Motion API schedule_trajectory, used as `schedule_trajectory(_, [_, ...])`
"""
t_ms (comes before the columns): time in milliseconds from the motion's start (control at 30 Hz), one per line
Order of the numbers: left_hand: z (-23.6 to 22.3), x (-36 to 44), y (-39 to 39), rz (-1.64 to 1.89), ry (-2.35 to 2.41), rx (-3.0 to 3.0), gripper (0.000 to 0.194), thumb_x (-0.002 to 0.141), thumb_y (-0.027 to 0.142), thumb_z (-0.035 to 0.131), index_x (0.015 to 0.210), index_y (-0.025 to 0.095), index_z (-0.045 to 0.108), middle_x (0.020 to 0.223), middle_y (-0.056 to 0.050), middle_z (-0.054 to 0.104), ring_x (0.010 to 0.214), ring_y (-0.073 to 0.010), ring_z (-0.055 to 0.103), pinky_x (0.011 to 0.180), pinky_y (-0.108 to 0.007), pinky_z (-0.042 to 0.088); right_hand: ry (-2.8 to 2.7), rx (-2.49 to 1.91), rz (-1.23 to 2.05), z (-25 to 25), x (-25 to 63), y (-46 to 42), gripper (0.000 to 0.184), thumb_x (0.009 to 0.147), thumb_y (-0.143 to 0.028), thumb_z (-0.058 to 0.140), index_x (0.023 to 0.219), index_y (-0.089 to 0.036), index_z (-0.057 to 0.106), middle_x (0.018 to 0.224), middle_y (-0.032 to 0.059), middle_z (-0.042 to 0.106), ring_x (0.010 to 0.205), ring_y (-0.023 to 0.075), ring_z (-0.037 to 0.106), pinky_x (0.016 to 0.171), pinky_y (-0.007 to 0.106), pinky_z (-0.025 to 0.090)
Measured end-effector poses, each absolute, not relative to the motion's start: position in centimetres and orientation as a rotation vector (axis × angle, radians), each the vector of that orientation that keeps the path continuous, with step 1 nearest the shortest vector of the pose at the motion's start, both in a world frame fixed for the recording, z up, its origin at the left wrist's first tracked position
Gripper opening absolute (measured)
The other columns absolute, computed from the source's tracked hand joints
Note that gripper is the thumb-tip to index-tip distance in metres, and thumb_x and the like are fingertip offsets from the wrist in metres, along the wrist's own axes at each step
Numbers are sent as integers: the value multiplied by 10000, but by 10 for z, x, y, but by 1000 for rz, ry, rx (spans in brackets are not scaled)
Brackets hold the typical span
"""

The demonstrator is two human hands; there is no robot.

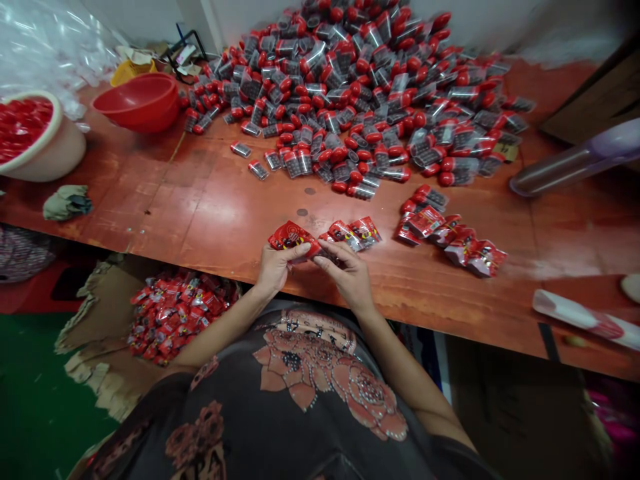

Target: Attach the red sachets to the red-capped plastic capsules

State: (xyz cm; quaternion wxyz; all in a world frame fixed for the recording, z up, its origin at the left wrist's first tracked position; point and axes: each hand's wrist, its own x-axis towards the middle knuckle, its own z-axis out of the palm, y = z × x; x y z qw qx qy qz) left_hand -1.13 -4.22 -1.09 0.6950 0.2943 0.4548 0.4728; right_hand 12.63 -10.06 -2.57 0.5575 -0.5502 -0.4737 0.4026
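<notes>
Two hands pinch a red foil packet at the desk's near edge.

At far left sit a cream tub (35, 143) of red pieces and a red bowl (137, 100), with a rag (67, 203) nearer the edge. Below the desk (225, 220), a torn cardboard box (95, 313) holds a mound of red sachets (177, 317). The left grip (280, 267) is clamped on the packet (293, 239), and the right grip (347, 273) is pinched closed on its right end. Two sachets (353, 233) lie just beyond. Behind them spreads a heap of clear, red-capped capsules (340, 93). Further right lie more sachets (445, 237), then a clear tube (575, 160) and a white-and-red roll (583, 319).
</notes>
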Motion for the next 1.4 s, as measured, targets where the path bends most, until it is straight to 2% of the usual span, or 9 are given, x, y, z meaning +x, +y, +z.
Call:
schedule_trajectory(100, [-9, -9, -46, 1073, 1001, 645, 235, 542, 212, 872, 710, 191, 709, 720, 4, 721, 649, -143, 668, 683, -302, 573, -1089, -1339, 952, -23, 125, -103, 305, 826, -316, 691, 1127, -347, 725, 958, 17, 642, 859, 173, 610, 772, 365, 535])
schedule_trajectory(300, [-3, -8, -52, 1024, 1012, 638, 270, 520, 181, 884, 727, 183, 711, 725, 3, 715, 637, -130, 653, 655, -274, 564, -876, -1343, 1120, -24, 115, -108, 374, 834, -378, 672, 1199, -293, 661, 936, 26, 685, 687, 146, 597, 501, 272, 501])
schedule_trajectory(467, [-2, -15, -49, 959, 998, 618, 482, 502, 198, 890, 950, 191, 714, 765, 10, 718, 658, -140, 672, 635, -267, 567, -1091, -1328, 862, -25, 118, -108, 268, 835, -324, 692, 1102, -329, 718, 998, 17, 684, 912, 188, 635, 793, 362, 544])
schedule_trajectory(567, [-3, -18, -45, 943, 974, 630, 598, 490, 203, 893, 1054, 198, 693, 781, 12, 722, 665, -147, 680, 621, -260, 568, -1150, -1305, 835, -25, 119, -107, 255, 837, -305, 695, 1087, -345, 725, 998, 11, 674, 931, 189, 634, 827, 374, 536])
schedule_trajectory(767, [-4, -14, -43, 896, 966, 654, 483, 497, 192, 891, 942, 170, 704, 791, -11, 735, 646, -155, 678, 628, -282, 576, -881, -1301, 974, -31, 112, -103, 393, 838, -303, 665, 1228, -325, 620, 1048, 28, 688, 944, 198, 660, 856, 393, 570])
schedule_trajectory(967, [-3, -9, -40, 1069, 978, 597, 336, 487, 172, 886, 747, 167, 673, 703, 21, 696, 616, -112, 645, 651, -246, 569, -1209, -1337, 880, -31, 122, -104, 400, 848, -279, 663, 1223, -416, 654, 1035, 18, 613, 957, 200, 608, 855, 402, 558])
schedule_trajectory(1133, [-5, -11, -37, 919, 968, 619, 376, 457, 149, 895, 775, 161, 693, 744, 9, 720, 645, -126, 665, 659, -250, 569, -1317, -1378, 836, -33, 125, -104, 529, 874, -273, 638, 1361, -449, 529, 1069, 40, 574, 1017, 233, 579, 934, 464, 526])
schedule_trajectory(1267, [-12, -6, -40, 960, 951, 587, 393, 473, 174, 899, 822, 153, 720, 806, -21, 750, 694, -148, 686, 701, -274, 577, -1185, -1364, 884, -40, 122, -103, 455, 885, -307, 625, 1319, -434, 570, 1074, 34, 564, 1040, 226, 583, 966, 468, 516])
schedule_trajectory(1400, [-17, 4, -49, 1086, 945, 552, 374, 509, 192, 898, 846, 164, 737, 834, -21, 758, 711, -140, 684, 731, -277, 578, -917, -1299, 963, -45, 113, -102, 427, 845, -314, 666, 1266, -363, 611, 1189, 37, 600, 1102, 223, 605, 1016, 470, 501])
